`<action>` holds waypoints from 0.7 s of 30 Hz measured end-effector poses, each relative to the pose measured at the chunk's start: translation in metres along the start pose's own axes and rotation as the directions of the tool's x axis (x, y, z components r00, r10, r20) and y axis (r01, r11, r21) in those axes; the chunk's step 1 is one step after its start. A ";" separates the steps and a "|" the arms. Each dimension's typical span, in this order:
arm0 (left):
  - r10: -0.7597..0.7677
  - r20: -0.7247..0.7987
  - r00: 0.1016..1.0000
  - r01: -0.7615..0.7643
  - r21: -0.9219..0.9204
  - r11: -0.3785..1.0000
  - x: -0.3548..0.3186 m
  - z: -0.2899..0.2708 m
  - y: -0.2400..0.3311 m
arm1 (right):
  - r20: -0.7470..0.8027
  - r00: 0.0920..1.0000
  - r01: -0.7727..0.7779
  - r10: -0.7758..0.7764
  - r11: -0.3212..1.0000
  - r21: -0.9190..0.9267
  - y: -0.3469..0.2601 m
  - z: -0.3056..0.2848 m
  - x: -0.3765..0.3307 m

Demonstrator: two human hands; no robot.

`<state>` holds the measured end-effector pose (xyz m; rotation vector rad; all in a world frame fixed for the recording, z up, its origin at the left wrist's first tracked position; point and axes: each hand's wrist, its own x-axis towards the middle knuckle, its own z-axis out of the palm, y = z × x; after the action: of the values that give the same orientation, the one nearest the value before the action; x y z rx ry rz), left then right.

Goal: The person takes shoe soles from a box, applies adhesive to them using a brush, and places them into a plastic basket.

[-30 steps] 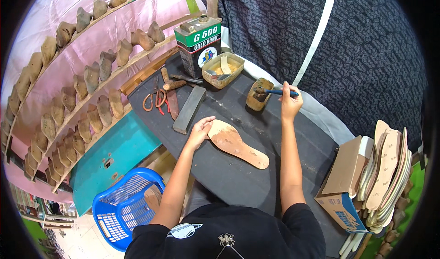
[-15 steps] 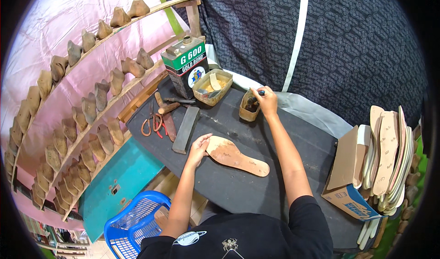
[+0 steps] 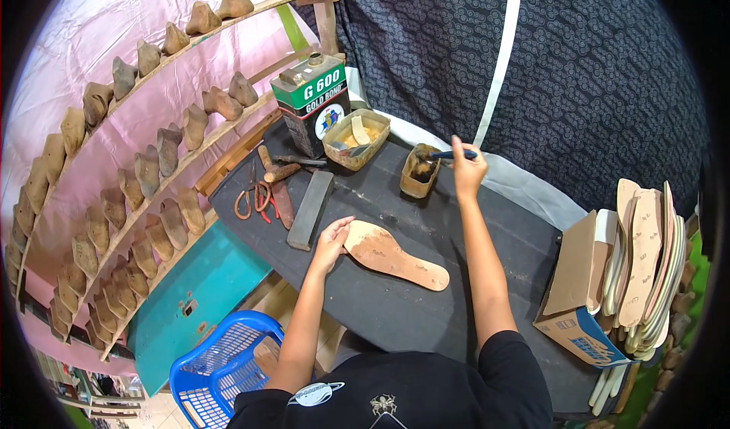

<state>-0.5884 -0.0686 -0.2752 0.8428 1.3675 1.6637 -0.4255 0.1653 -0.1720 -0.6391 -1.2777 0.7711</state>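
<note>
A tan insole [image 3: 395, 256] lies flat on the dark work table [image 3: 380, 315]. My left hand [image 3: 332, 240] rests on its heel end, fingers curled over the edge. My right hand [image 3: 467, 169] holds a blue-handled brush [image 3: 450, 155] whose tip dips into a small brown glue pot [image 3: 420, 170] at the far side of the table.
A green glue can [image 3: 313, 104], a tray of tools [image 3: 357, 137], a sharpening stone [image 3: 310, 208], red-handled scissors [image 3: 252, 195] and a hammer [image 3: 275, 187] lie at the back left. Shoe lasts fill racks [image 3: 137, 170] on the left. Stacked insoles in a box [image 3: 631, 269] stand right; a blue basket [image 3: 220, 368] sits below.
The view has shifted a little. My right hand still holds the brush at the glue pot, and my left hand stays on the insole's heel.
</note>
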 end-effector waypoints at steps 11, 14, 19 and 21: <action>0.052 -0.032 0.998 -0.054 -0.061 0.997 0.005 -0.005 -0.012 | 0.180 0.931 -0.359 0.317 0.885 0.297 -0.036 -0.048 -0.062; 0.072 -0.048 0.996 -0.075 -0.059 0.995 0.006 -0.005 -0.015 | 0.298 0.928 -0.308 0.223 0.910 0.278 -0.042 -0.066 -0.086; 0.065 -0.063 0.996 -0.069 -0.064 0.996 0.005 -0.002 -0.014 | 0.440 0.895 -0.140 0.076 0.984 0.114 -0.051 -0.087 -0.110; 0.065 -0.066 0.996 -0.068 -0.054 0.996 0.006 -0.003 -0.015 | 0.461 0.885 0.004 -0.064 0.992 0.129 -0.050 -0.085 -0.110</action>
<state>-0.5913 -0.0638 -0.2905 0.8171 1.3422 1.7859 -0.3462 0.0471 -0.2130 -0.3342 -1.6570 1.0059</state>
